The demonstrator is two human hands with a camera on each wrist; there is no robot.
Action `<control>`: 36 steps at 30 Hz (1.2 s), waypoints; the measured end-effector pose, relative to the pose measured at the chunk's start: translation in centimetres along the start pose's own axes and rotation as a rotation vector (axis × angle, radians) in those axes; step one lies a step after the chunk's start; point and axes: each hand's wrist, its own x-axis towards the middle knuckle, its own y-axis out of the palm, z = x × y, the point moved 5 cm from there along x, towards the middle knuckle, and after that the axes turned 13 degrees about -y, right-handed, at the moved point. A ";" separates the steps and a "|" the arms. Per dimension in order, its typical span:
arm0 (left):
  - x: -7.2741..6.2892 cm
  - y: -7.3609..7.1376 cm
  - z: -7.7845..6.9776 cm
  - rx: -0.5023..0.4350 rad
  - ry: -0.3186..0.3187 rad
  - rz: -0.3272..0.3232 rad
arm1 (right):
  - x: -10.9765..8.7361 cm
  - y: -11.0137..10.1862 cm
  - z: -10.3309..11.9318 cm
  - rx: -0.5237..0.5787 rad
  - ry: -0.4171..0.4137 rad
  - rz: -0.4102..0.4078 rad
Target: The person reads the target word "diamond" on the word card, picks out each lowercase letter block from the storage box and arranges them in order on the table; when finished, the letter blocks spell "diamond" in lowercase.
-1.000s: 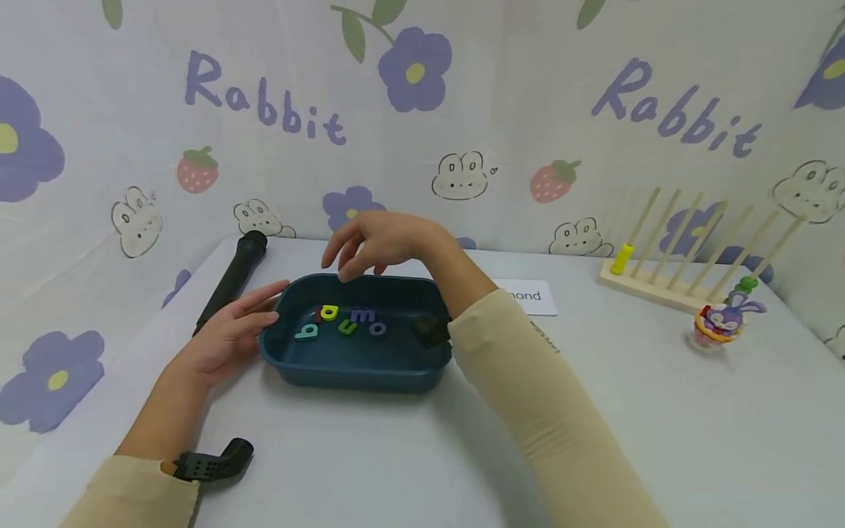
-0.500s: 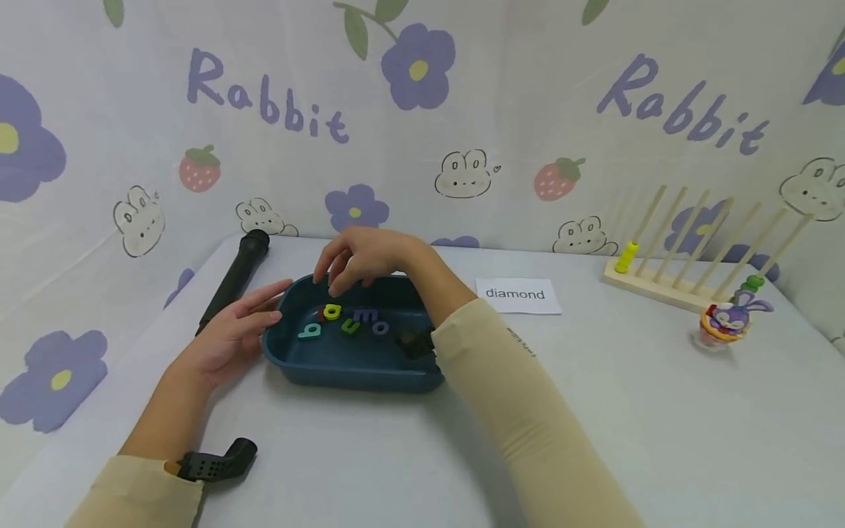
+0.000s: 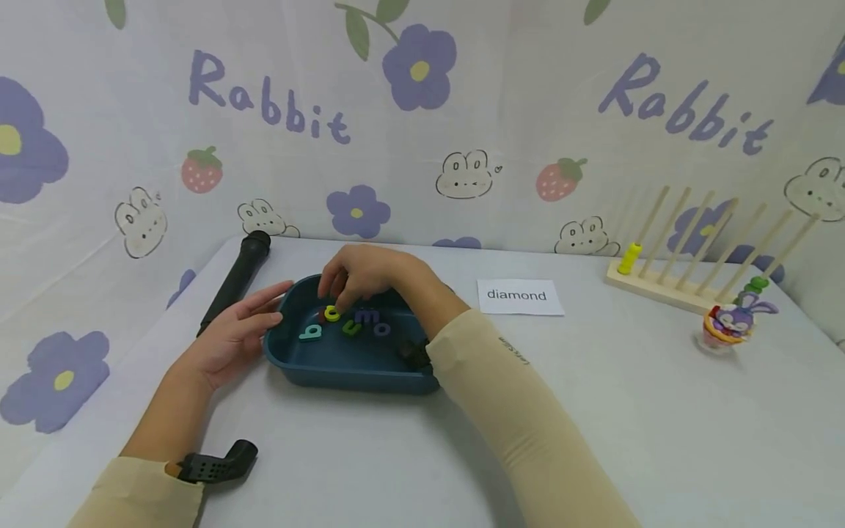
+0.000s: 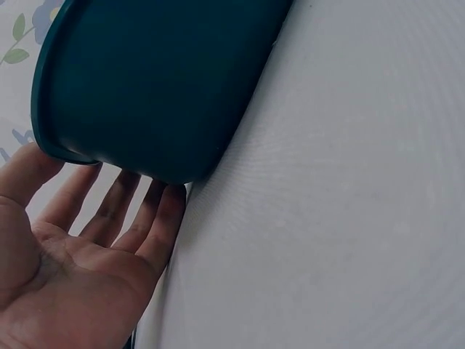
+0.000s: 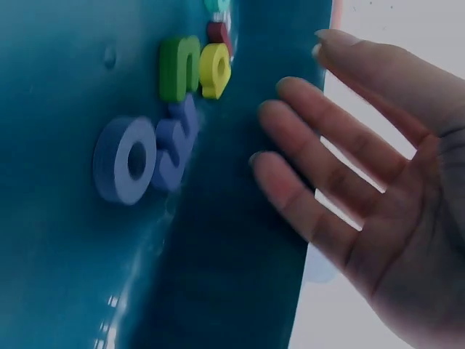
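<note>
My left hand [image 3: 224, 337] touches the left end of a dark teal tray [image 3: 356, 381], fingers and thumb spread along its outer wall; in the left wrist view the fingertips meet the wall. My right hand [image 3: 366, 271] reaches over the back rim, fingers bent down into the tray and holding nothing. Closest to it in the head view is a yellow letter [image 5: 208, 81]. A red letter [image 5: 218, 32] lies beside that, partly hidden. Also in the tray are a green u [image 5: 171, 69], a purple m [image 3: 367, 316], a blue-purple o [image 5: 111, 161] and a teal letter [image 3: 307, 337].
A card [image 3: 520, 296] reading "diamond" lies right of the tray. Behind my left hand is a black microphone [image 3: 238, 279]. At the far right stand a wooden peg rack [image 3: 667, 290] with beads and a small rabbit figure [image 3: 729, 323]. A patterned cloth [image 3: 502, 110] hangs behind.
My right hand has moved down and slightly left, from above the back rim into the tray. The card has come into full view. My left hand stays against the tray.
</note>
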 end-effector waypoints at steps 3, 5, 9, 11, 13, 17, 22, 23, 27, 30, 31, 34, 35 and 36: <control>-0.1 -0.1 0.0 0.000 0.018 0.015 | 0.5 0.5 0.2 -0.062 0.009 0.023; -0.1 -0.1 0.0 0.003 0.022 0.020 | 0.7 0.9 0.3 -0.096 0.025 0.037; -0.2 -0.1 -0.1 0.007 0.025 0.021 | 1.2 1.7 0.3 -0.140 0.057 0.076; -0.2 -0.1 -0.1 0.010 0.030 0.022 | 1.4 2.0 0.2 -0.154 0.059 0.096; -0.2 -0.2 -0.1 0.010 0.032 0.022 | 1.6 2.3 0.1 -0.167 0.059 0.109; -0.1 -0.3 0.0 0.018 0.032 0.014 | 2.0 2.7 -0.2 -0.186 0.069 0.113; 0.0 -0.4 0.0 0.005 0.030 0.014 | 2.3 2.9 -0.2 -0.209 0.063 0.124; -0.1 -0.4 -0.1 -0.002 0.032 0.016 | 2.3 2.9 -0.2 -0.212 0.057 0.122; -0.1 -0.4 -0.1 -0.005 0.039 0.012 | 2.4 2.9 -0.3 -0.220 0.054 0.110; -0.1 -0.4 0.0 -0.004 0.033 0.013 | 2.4 3.0 -0.4 -0.224 0.066 0.106; 0.0 -0.4 0.1 -0.002 0.031 0.012 | 2.4 3.1 -0.4 -0.224 0.069 0.106; 0.1 -0.4 0.2 0.000 0.030 0.008 | 2.5 3.2 -0.4 -0.238 0.064 0.100; 0.1 -0.4 0.1 0.001 0.034 0.008 | 2.5 3.2 -0.4 -0.250 0.062 0.099; 0.1 -0.4 0.1 -0.001 0.038 0.008 | 2.5 3.3 -0.3 -0.266 0.058 0.098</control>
